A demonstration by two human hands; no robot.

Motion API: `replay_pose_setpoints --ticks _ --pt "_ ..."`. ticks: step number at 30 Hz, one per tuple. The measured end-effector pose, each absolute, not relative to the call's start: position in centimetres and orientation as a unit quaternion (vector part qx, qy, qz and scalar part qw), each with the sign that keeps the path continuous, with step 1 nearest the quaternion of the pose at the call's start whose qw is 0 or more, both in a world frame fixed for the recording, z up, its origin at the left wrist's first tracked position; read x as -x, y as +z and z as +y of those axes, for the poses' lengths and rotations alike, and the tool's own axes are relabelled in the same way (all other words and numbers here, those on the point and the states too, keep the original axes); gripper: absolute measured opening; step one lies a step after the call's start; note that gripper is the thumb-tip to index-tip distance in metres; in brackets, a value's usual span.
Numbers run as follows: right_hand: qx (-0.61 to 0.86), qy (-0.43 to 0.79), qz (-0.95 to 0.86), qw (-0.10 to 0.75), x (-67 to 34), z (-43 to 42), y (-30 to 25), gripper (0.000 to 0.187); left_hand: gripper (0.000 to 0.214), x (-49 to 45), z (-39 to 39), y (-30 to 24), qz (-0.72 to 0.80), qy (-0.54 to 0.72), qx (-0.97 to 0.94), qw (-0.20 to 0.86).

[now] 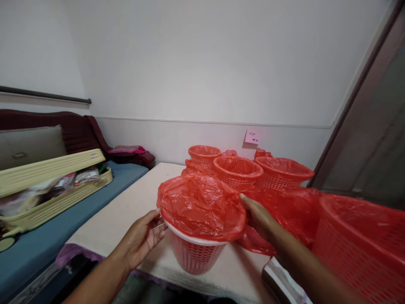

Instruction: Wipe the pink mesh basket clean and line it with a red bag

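A white lattice plastic basket (190, 253) stands on the table before me, with a red plastic bag (202, 207) lining it and folded outward over its rim. At the basket's left side, my left hand (142, 238) has its thumb against the bag's edge, its fingers loosely curled beside the rim. My right hand (257, 215) grips the bag at the right rim, thumb on top; its other fingers are hidden behind the basket and the plastic. Loose red plastic (255, 241) hangs below the right hand.
Several red baskets with red bags stand behind and right, among them a middle basket (238, 169) and a large near one (357, 240). A cream cloth (126, 211) covers the table. Left, an open yellow case (76, 200) lies on a blue surface. A pink note (251, 136) is on the wall.
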State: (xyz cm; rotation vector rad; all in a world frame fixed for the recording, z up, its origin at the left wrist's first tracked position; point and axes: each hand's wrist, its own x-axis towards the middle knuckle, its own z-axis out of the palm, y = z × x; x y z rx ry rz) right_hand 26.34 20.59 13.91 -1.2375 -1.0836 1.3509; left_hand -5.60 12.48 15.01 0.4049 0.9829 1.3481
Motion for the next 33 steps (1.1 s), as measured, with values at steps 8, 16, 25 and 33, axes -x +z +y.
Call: replay_pose_setpoints --ticks 8,16,25,33 --pt "0.461 0.642 -0.324 0.520 -26.9 17.0 12.0 0.020 0.006 5.7 12.7 15.4 0.439 0.605 -0.182 0.639" --pt "0.422 0.687 -0.285 0.519 -26.4 14.6 11.3 0.017 0.008 5.9 13.0 15.2 0.436 0.598 -0.174 0.649" --pt "0.400 0.690 -0.290 0.530 -25.9 14.2 11.4 0.019 0.005 5.9 12.8 15.2 0.430 0.603 -0.173 0.649" --pt "0.372 0.720 -0.252 0.529 -25.7 13.7 11.2 0.026 0.004 5.8 13.2 15.4 0.448 0.591 -0.185 0.645"
